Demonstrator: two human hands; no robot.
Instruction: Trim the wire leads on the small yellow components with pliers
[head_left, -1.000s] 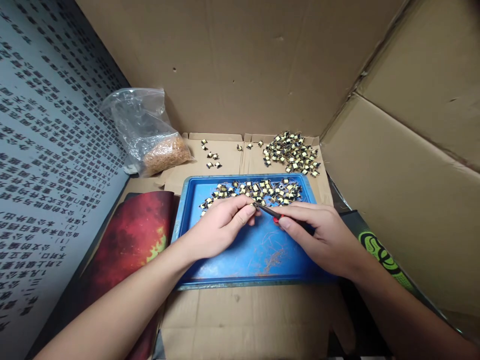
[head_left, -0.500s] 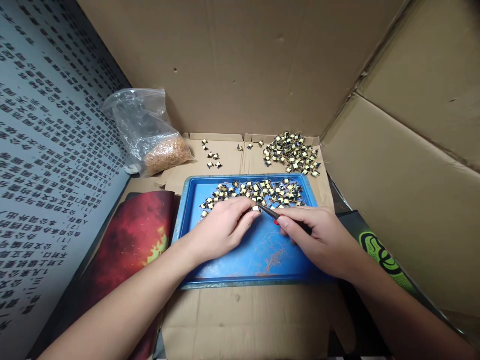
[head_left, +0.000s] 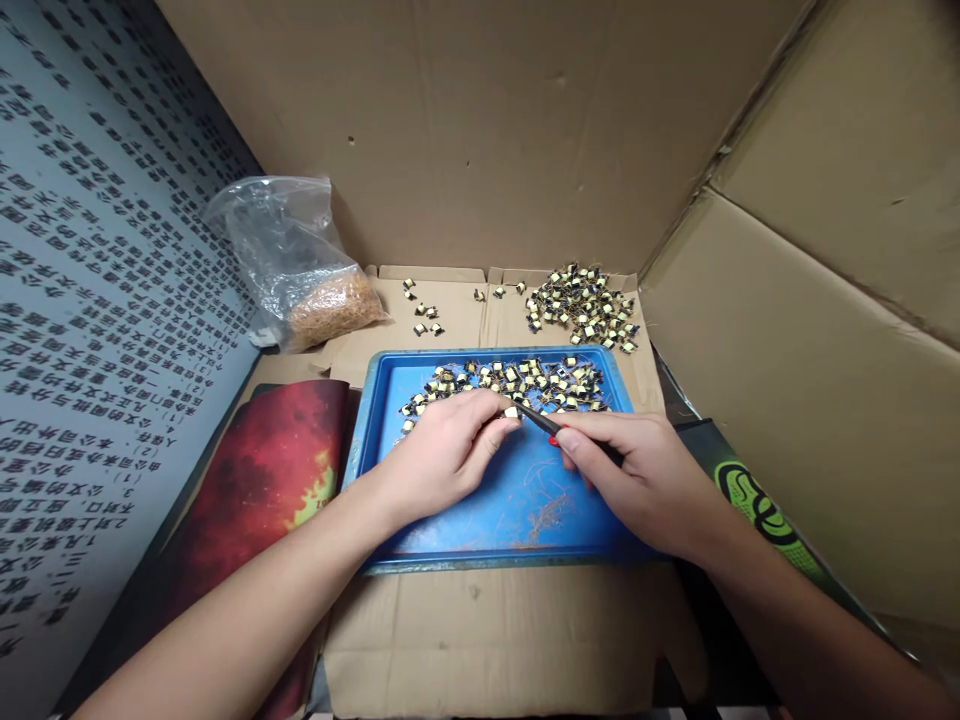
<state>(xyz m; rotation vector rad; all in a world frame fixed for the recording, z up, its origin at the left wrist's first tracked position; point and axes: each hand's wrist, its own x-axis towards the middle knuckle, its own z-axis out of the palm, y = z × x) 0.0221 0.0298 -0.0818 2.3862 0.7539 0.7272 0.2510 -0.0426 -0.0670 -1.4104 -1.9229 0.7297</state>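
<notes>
My left hand [head_left: 450, 445] is closed, pinching a small transformer [head_left: 511, 412] with yellow tape and a black bobbin between thumb and forefinger. From the right, my right hand [head_left: 637, 465] grips a pair of black tweezers [head_left: 541, 420], whose tip meets the transformer. A bit of red [head_left: 553, 440] shows beside those fingers. Both hands are over a blue tray [head_left: 465, 562]. Many more such transformers [head_left: 517, 375] with thin copper wires lie along the tray's far half. Loose wire clippings [head_left: 551, 515] are scattered on its near floor.
Behind the tray at right is a heap of transformers [head_left: 581, 305]; a few [head_left: 426, 311] lie further left on the cardboard. A clear plastic bag [head_left: 300, 270] with copper-coloured contents stands at back left. A red mat [head_left: 262, 470] lies left; cardboard walls [head_left: 480, 130] enclose the place.
Both hands keep nearly the same place and grip. Only slight shifts of the tweezers and the view show.
</notes>
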